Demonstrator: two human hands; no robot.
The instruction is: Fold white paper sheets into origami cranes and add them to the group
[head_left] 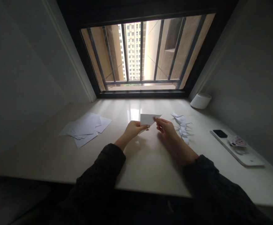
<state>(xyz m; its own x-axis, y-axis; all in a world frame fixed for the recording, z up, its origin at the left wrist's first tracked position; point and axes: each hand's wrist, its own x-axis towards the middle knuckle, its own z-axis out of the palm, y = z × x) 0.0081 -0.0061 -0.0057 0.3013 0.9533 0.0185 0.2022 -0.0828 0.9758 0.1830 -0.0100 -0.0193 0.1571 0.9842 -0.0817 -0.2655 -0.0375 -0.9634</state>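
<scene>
Between my two hands a folded sheet of white paper (pixel 147 118) is held up above the pale counter. My left hand (pixel 134 129) pinches its lower left part, the thumb lying across the front. At the paper's right corner, the thumb and fingers of my right hand (pixel 166 127) are closed on it. Several folded white paper cranes (pixel 182 126) stand in a row just beyond my right hand. Off to the left lies a loose, fanned pile of white paper sheets (pixel 86 126).
A phone in a pale case (pixel 236 148) with a round cartoon grip lies at the right. A white cylindrical object (pixel 200 101) sits in the back right corner. Behind the counter (pixel 145 168) is a dark-framed window (pixel 141 93) with bars outside. Walls close in both sides.
</scene>
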